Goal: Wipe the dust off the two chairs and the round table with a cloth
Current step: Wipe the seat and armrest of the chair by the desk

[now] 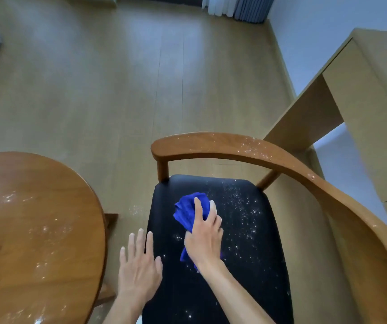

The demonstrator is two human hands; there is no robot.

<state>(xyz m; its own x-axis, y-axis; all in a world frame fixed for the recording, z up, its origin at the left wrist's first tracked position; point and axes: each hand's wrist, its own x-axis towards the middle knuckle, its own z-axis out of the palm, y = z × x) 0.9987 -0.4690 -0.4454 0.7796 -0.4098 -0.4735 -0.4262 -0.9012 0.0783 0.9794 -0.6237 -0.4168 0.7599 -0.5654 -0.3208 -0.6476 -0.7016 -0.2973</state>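
A wooden chair [269, 150] with a curved backrest and a black seat [253, 230] stands in front of me. White dust specks cover the right half of the seat and the top of the backrest. My right hand [205, 239] presses a crumpled blue cloth [186, 212] onto the middle of the seat. My left hand [138, 265] hovers flat with fingers spread over the seat's left edge and holds nothing. The round wooden table [36, 230] at the left is dusty too. Only one chair is in view.
A light wooden desk [360, 94] stands against the wall at the right, close behind the chair's back. Pale wood floor [117, 78] stretches ahead, with a little dust on it between table and chair. Curtains [239, 7] hang at the far top.
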